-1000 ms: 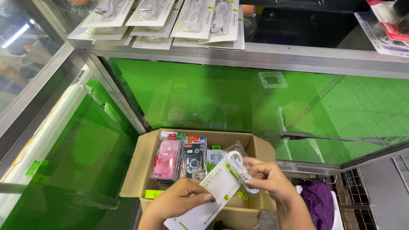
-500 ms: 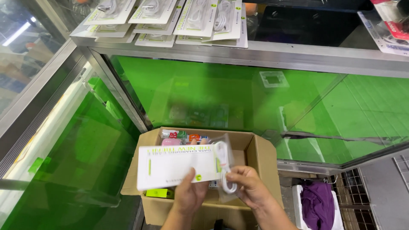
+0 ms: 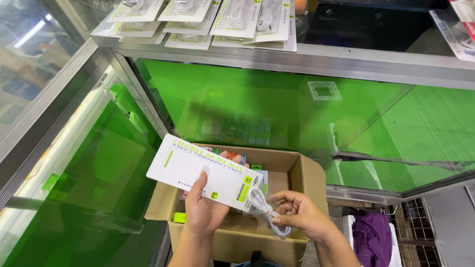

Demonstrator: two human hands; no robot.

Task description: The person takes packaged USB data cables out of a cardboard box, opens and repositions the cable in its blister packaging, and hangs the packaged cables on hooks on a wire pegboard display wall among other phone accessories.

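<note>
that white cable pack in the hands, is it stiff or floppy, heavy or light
The white cable pack probably stays fairly stiff: its flat card juts out past the left hand without sagging. It seems light, since that hand holds it up by one edge. The clear bag end with the coiled white cable, pinched by the right hand, looks floppier and likely slick.

At the top of the frame, a glass display counter point(image 3: 316, 62) with a metal rim carries overlapping white carded cable packs point(image 3: 208, 22); more packs point(image 3: 457, 27) lie at upper right.

Bright even light, glare on green glass point(image 3: 277, 109), sharp focus
</note>
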